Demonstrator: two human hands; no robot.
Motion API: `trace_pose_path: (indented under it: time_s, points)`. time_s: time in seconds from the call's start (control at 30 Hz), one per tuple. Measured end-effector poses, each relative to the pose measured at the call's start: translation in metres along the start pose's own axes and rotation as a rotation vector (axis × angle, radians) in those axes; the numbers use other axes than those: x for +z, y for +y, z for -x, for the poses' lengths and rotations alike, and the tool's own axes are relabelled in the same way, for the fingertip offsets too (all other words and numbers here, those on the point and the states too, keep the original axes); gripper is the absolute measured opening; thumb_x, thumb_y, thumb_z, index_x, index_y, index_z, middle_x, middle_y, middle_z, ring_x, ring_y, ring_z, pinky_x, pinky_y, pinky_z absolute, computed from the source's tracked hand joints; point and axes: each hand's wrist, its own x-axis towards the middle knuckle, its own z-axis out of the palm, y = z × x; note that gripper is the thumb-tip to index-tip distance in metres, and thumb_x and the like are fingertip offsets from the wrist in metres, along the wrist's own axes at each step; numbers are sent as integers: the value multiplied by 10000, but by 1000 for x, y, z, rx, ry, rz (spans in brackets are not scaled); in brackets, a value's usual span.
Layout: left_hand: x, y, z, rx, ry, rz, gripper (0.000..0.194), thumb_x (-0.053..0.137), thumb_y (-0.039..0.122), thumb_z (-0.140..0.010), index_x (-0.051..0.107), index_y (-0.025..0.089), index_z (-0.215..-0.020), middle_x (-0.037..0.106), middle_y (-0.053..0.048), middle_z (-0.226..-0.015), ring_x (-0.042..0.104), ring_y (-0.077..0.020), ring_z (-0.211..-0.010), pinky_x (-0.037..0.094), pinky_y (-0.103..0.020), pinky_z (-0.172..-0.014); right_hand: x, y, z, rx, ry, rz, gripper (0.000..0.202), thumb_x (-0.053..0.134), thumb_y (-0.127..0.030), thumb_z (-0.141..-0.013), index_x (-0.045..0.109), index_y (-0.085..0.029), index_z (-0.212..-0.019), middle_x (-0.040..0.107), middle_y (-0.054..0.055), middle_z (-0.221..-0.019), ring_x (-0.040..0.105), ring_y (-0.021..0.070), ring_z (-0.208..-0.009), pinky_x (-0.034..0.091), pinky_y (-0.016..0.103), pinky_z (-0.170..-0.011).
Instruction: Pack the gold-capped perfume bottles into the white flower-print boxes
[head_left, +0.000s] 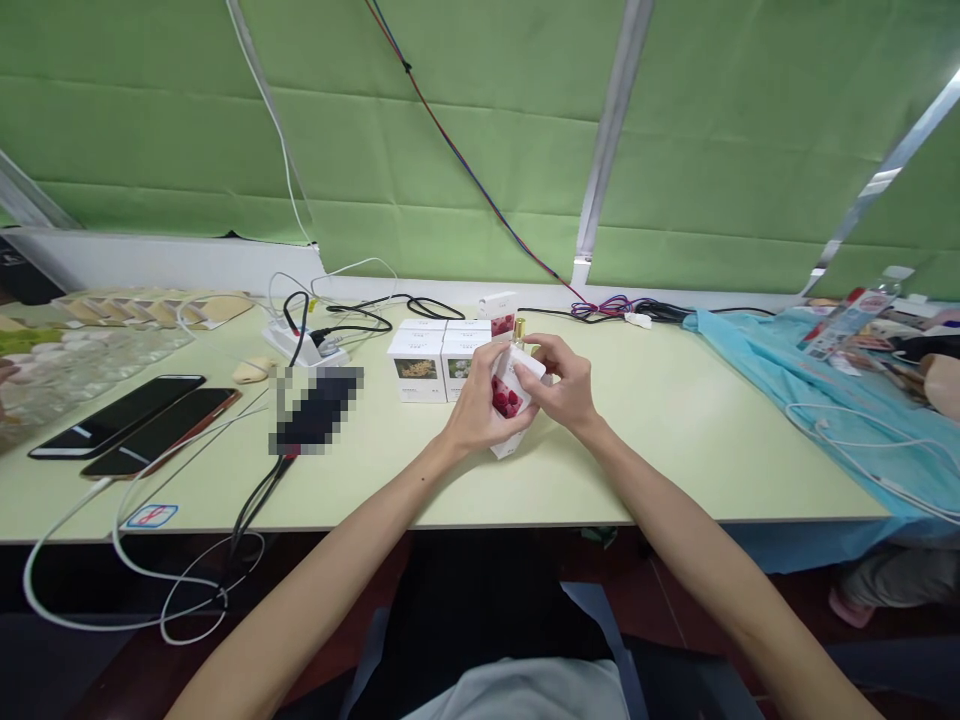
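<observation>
At the middle of the table, my left hand [474,405] wraps round a small white box [508,396] printed with red flowers. My right hand [564,382] grips the same box from the other side, thumb pressed on its face. The box is tilted, and fingers cover much of it. A gold-coloured top [520,328] shows just above it; whatever lies below is hidden. Close beside my left hand stands a cluster of white boxes [418,375] with flower pictures. Behind my hands is another white box [499,310] with a red picture.
Two phones [161,430] lie at the left, near a power strip [304,340] with cables and a pixelated dark item [319,412]. Blue plastic sheeting [795,385] covers the right side, with a tilted bottle [855,312] on it. Cables [630,310] run along the back edge.
</observation>
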Motion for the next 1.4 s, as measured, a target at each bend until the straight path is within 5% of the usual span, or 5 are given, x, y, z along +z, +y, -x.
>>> trace_pose_path:
  time_s: [0.47,0.77,1.4]
  points:
    - [0,4,4,28,12,-111,709,755,324,-809,432,302,-1439,364,-82,-1206,526,-208,-1011,525,-391,-902,2,10,3,15,116,-52,376,341,-478,-1044,627,-232,-1041,556,-21,-596,570,163,-582,479,304,-649]
    - [3,-4,3,61,104,-109,610,789,330,-756,402,255,-1221,414,-132,-1264,452,-325,-1300,506,-495,-987,5,12,2,-11,140,-74,401,348,-470,-1064,625,-190,-991,527,-43,-558,520,126,-512,435,263,-578]
    - [-1,2,0,137,97,-130,385,741,281,-799,479,239,-1078,635,-71,-1061,610,-246,-1029,518,-408,-882,4,11,2,27,116,-30,405,375,-458,-1054,643,-187,-916,528,-25,-578,522,119,-501,400,248,-520]
